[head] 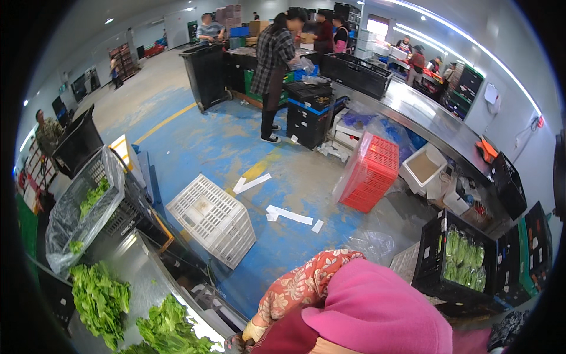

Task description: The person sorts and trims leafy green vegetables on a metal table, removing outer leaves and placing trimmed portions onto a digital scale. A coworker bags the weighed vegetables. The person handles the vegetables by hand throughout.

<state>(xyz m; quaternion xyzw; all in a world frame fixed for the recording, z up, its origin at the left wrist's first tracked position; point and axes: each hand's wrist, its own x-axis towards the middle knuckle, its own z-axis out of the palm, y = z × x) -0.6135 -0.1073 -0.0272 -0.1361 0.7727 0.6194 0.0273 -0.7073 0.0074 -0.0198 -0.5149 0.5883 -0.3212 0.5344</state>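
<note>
My right arm, in an orange floral sleeve under a pink fleece garment and maroon apron, reaches down to the left. At the bottom edge, my right hand (253,332) shows partly in a pale yellowish covering with dark fingers; what it holds, if anything, is hidden. My left hand is out of view. Left of the right hand, bunches of green leafy lettuce (170,325) lie on a stainless steel table (143,283). Another lettuce heap (99,301) lies farther left, beside a crate lined with a clear plastic bag (112,194) that holds some leaves.
A white plastic crate (216,221) and paper strips (289,215) lie on the blue floor. Beyond stand red crates (371,170). At right, a black crate (426,261) holds bagged greens (464,261). A person in a checked shirt (270,57) stands at a far table, others behind.
</note>
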